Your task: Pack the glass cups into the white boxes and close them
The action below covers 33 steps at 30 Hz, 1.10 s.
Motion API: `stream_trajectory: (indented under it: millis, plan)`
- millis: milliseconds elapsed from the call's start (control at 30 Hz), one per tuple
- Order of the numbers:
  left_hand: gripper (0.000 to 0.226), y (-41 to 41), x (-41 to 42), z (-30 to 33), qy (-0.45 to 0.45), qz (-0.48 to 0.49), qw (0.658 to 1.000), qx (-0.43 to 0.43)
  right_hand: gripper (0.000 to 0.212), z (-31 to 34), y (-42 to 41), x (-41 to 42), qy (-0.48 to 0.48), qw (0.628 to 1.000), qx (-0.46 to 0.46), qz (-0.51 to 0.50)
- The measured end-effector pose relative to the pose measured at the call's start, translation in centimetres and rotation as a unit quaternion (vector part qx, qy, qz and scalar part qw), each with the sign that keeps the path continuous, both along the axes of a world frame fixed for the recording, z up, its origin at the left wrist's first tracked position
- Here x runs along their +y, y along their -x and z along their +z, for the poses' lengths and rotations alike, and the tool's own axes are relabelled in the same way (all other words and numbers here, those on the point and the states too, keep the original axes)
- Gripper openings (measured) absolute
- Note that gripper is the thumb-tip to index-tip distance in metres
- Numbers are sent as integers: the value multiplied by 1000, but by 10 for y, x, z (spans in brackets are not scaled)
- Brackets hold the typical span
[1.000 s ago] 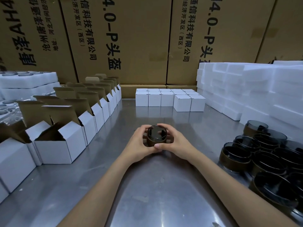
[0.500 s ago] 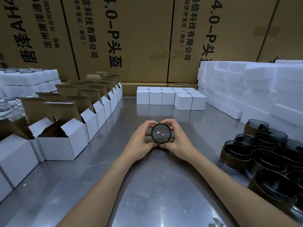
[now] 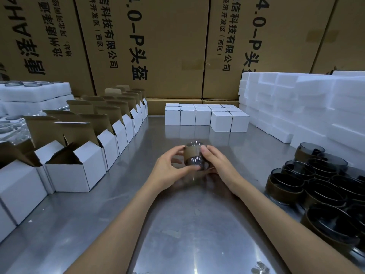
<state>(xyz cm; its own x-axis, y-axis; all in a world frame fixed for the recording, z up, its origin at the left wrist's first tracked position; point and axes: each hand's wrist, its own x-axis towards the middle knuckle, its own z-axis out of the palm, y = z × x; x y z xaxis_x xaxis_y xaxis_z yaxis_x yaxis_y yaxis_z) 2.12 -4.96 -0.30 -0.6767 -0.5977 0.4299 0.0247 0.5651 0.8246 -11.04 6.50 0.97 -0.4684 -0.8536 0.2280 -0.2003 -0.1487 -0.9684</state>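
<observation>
you hold one glass cup (image 3: 194,156) between both hands above the steel table (image 3: 197,224), probably turned on its side so you can look it over before boxing; which way its mouth faces is hard to tell. your left hand (image 3: 167,169) curls round its left side, thumb under the lower edge, and your right hand (image 3: 216,163) pinches its right side, fingertip on the upper rim. the cup sits squarely between the two grips, clear of the table. the nearest open white box (image 3: 79,167) waits to your left, the unpacked cups (image 3: 316,186) crowd your right, and the closed boxes (image 3: 205,117) stand beyond.
</observation>
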Motion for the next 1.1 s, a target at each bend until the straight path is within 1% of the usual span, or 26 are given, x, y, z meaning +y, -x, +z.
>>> stream_trajectory:
  millis: [67,133,200,267,400,500,567,633,667,700,800,867,967,1033,1100]
  plan:
    - [48,-1,-1,2,-43,3,999,8,67,1,2,2,-29,999,-2,18]
    - [47,-2,0,4,-84,-3,996,20,72,1,4,3,-45,998,16,41]
    - [47,-2,1,5,-116,-8,993,29,71,0,5,4,-60,996,40,47]
    - [55,-2,1,6,-141,-3,990,20,68,0,4,4,-78,994,56,42]
    - [63,-2,-1,7,-152,16,988,-8,72,1,2,2,-112,990,83,36]
    - [63,-3,1,8,-157,9,988,-12,70,1,2,3,-108,990,78,34]
    - [54,-5,2,9,-161,-7,987,-6,62,0,3,5,-91,993,67,32]
    - [37,-7,0,8,-150,-30,988,8,48,0,6,6,-70,995,53,39]
    - [34,-8,-2,8,-143,-44,989,13,43,0,7,7,-59,996,47,43]
    - [38,-9,-3,8,-141,-62,988,18,42,0,9,7,-51,997,42,47]
    - [61,-10,-6,6,-152,-94,983,30,58,0,11,8,-49,996,37,59]
    - [65,-9,-7,4,-136,-92,986,29,63,-1,11,7,-53,996,46,55]
    - [66,-8,-9,2,-110,-81,990,22,65,-3,11,5,-48,996,46,56]
    - [71,-8,-7,1,-75,-58,996,-2,62,-4,11,4,-40,997,45,50]
    - [81,-7,-3,2,-3,-21,999,-24,58,-5,9,3,-31,998,55,25]
